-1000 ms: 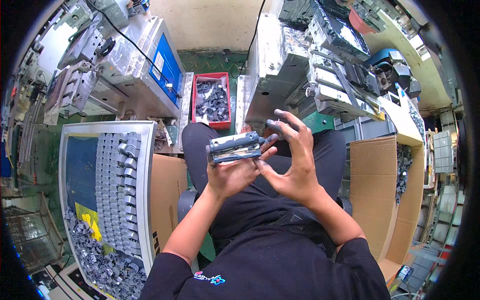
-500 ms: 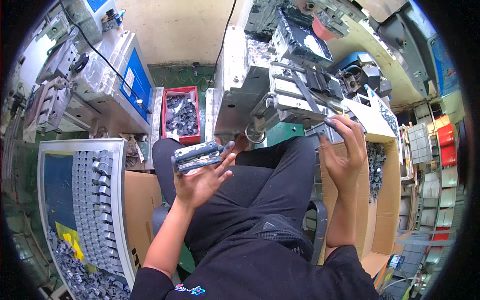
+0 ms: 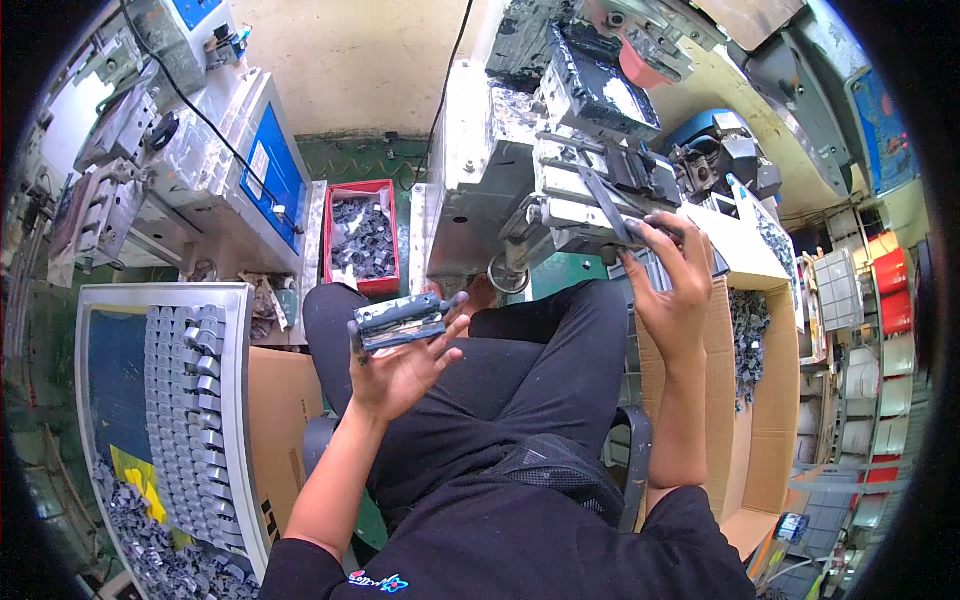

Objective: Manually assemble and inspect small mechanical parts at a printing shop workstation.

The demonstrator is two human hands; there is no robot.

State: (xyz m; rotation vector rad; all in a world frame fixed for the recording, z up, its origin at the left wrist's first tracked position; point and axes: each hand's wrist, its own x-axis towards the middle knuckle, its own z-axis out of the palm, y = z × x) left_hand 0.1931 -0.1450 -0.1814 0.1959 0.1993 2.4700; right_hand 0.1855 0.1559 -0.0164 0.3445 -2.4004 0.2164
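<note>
Supporting a dark, pale-streaked block crosswise over the upturned left hand, above the left thigh; clamping the left grip on the block from both ends, between thumb and fingers. Poising the right hand at the lower end of a dark strip, with thumb and fingertips to either side; being unable to tell whether the right grip is closing on it or standing slightly apart. Leaning the strip across a pale metal fixture, at the front of the right-hand machine. Showing dark smears on fingertips of both hands. Sitting between a metal-framed tray at left and an open cardboard box at right. Displaying in the tray close rows of grey parts, plus a yellow sheet and loose dark pieces toward the near end. Holding more small dark pieces in the cardboard box, likewise in a red box beyond the knees, standing between two machines. Bearing a blue panel on the left-hand machine.
</note>
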